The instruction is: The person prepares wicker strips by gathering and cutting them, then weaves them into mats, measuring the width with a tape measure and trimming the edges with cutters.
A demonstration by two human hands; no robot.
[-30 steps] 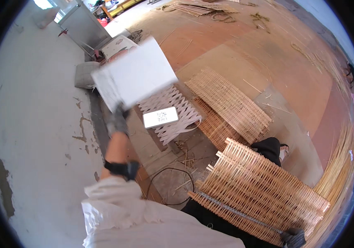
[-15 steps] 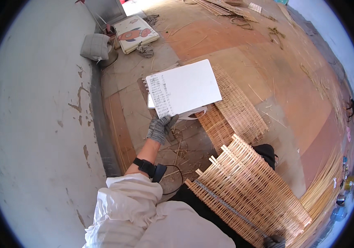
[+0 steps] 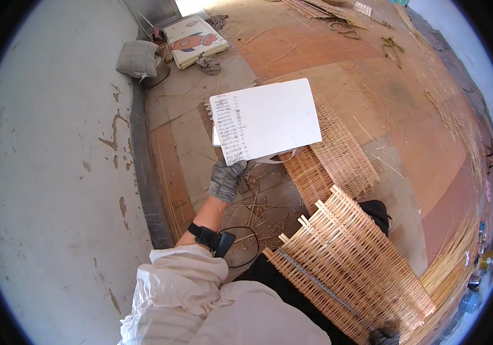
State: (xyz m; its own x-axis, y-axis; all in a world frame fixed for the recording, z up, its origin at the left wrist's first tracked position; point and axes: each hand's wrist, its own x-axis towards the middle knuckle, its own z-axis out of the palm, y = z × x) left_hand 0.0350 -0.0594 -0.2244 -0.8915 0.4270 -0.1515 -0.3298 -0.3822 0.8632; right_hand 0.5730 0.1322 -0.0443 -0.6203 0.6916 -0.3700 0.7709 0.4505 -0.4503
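My gloved left hand (image 3: 226,179) is closed on a white sheet (image 3: 272,118) with handwriting along its left side. The sheet lies over a partly hidden lattice piece and a phone-like object (image 3: 216,136) showing at its left edge. A wicker panel (image 3: 350,259) with protruding rods rests across my legs, a long metal ruler (image 3: 315,282) lying along it. My gloved right hand (image 3: 384,334) touches the panel's lower end at the bottom edge of the view; its fingers are too hidden to read. More woven panels (image 3: 347,161) lie beyond on the floor.
A peeling white wall (image 3: 62,161) borders the left. A grey cushion (image 3: 137,57), folded printed mat (image 3: 195,40) and cloth sit at back left. Flat strips (image 3: 321,11), rope and cane scraps are farther back. Long cane strands (image 3: 442,264) and bottles lie at right.
My left hand has swung the white sheet down over the lattice and phone, whose lit screen showed a second ago. In the last half second it has shifted slightly right.
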